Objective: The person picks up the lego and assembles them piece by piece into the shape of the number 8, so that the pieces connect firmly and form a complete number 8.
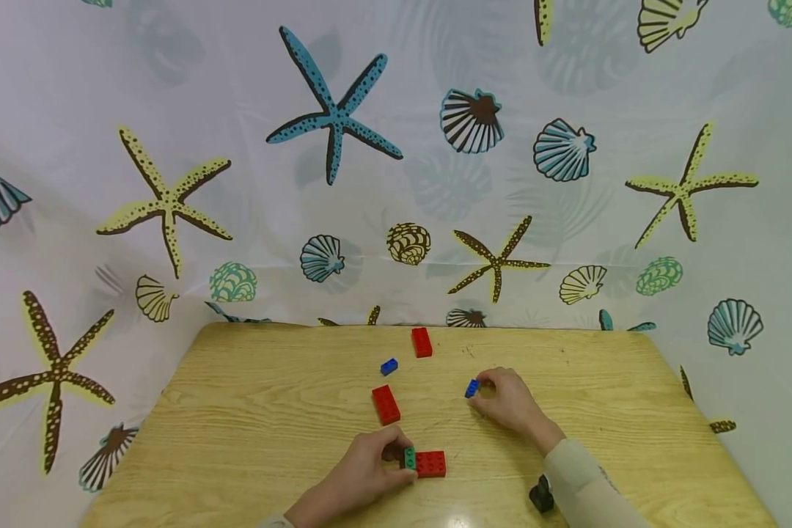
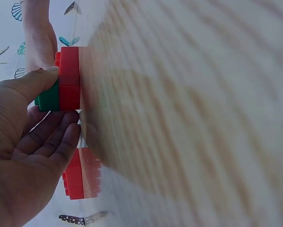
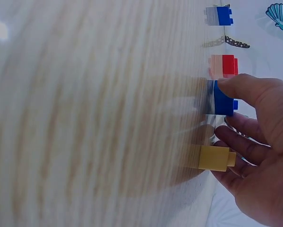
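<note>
Near the front of the table, my left hand (image 1: 363, 469) pinches a small green toy brick (image 1: 410, 458) between thumb and fingers. That green brick sits on the left end of a red brick (image 1: 431, 464) lying on the wood; the left wrist view shows the thumb tip reaching the red one too. Farther back and to the right, my right hand (image 1: 511, 403) holds a small blue brick (image 1: 471, 389) between thumb and forefinger, close to the tabletop. Beside its lower fingers in the right wrist view is a yellow brick (image 3: 213, 158), hidden from the head view.
A second red brick (image 1: 386, 405) lies beyond my left hand. Behind it are another blue brick (image 1: 389, 367) and a third red brick (image 1: 422, 342). A black object (image 1: 541, 494) stands by the right sleeve. Patterned cloth (image 1: 396, 205) hangs behind the wooden table (image 1: 270, 381).
</note>
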Available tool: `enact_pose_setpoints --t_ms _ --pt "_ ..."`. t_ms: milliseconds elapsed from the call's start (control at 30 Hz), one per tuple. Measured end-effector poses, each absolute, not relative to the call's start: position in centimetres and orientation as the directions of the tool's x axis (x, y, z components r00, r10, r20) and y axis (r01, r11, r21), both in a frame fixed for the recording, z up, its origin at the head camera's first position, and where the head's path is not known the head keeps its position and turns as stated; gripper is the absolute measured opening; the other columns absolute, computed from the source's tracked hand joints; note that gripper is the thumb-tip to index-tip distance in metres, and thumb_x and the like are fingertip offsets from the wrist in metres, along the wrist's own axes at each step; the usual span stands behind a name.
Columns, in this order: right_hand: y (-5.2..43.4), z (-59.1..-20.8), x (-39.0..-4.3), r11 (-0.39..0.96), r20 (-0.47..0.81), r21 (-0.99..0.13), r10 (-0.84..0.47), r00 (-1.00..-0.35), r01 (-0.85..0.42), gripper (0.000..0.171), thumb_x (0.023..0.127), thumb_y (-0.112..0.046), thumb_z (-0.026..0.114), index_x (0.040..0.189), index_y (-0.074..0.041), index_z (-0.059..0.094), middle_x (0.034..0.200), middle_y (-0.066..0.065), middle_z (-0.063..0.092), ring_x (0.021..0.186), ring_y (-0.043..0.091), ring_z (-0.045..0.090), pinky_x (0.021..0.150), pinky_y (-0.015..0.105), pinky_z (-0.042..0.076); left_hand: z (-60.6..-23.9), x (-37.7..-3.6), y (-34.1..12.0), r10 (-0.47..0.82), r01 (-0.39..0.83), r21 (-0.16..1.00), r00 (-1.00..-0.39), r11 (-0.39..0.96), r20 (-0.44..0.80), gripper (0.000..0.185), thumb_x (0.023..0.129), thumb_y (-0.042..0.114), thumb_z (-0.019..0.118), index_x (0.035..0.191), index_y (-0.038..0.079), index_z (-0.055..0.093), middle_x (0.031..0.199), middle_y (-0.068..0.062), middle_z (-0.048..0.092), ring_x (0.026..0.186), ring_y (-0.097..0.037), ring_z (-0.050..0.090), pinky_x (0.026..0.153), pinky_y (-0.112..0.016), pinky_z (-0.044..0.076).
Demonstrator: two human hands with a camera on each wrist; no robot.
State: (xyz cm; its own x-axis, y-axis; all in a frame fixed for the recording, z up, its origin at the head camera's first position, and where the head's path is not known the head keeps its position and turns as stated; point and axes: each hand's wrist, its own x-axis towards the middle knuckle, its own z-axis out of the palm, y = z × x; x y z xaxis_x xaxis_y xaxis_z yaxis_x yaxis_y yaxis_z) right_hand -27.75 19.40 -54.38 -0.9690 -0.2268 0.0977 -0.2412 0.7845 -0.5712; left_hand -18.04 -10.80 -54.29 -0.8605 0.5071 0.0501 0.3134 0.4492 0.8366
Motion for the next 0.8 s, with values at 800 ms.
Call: enact_pose_setpoints --t_ms 800 --pt "19.19 -54.13 -27.33 0.777 0.109 -0.581 -0.223 -0.969 -0.244 0.034 0.091 -0.018 0.081 0.119 -0.001 0.073 0.119 0.014 0.073 0.113 0.032 0.064 0.103 0.051 0.053 -54.04 -17.87 -10.8 0.506 0.317 0.841 -0.86 0.439 0.06 0.028 0.091 0.025 0.085 0.111 0.013 0.07 0.103 0.005 0.073 0.095 -0.011 0.071 0.082 -0.02 0.057"
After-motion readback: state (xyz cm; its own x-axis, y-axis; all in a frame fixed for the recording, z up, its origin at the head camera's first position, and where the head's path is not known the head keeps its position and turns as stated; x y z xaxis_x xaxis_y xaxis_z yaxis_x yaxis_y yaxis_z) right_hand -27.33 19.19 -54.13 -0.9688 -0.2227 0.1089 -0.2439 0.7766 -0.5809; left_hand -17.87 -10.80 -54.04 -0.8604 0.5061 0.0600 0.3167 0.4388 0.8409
